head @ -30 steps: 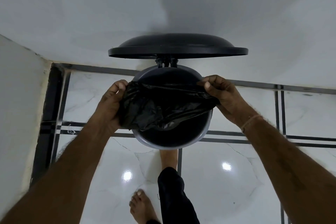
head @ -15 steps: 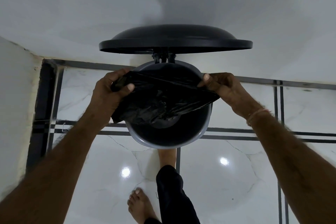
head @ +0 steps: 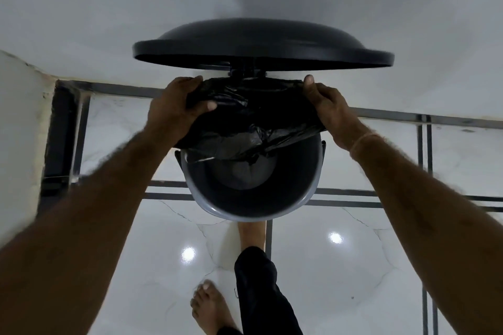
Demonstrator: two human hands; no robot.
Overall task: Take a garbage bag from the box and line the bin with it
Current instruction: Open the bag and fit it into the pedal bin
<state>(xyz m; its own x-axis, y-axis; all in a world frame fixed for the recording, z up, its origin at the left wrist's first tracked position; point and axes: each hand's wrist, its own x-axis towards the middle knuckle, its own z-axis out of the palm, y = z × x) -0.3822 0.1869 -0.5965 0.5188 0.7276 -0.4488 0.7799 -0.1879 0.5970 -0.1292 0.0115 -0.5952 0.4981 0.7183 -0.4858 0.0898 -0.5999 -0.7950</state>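
Garbage bag (head: 245, 117) stretches across the far half of the bin (head: 250, 198), under its raised lid (head: 261, 41). Your left hand (head: 177, 106) and right hand (head: 329, 109) each grip one side of its edge.

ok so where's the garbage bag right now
In the head view, the garbage bag is stretched between the left hand and right hand, over the bin's far rim, under the raised lid.

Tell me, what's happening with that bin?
A person is lining the bin with a black bag. The left hand and right hand each grip an edge of the bag, stretched over the far side of the rim under the raised lid. The near side is uncovered. One foot stands at the bin's base.
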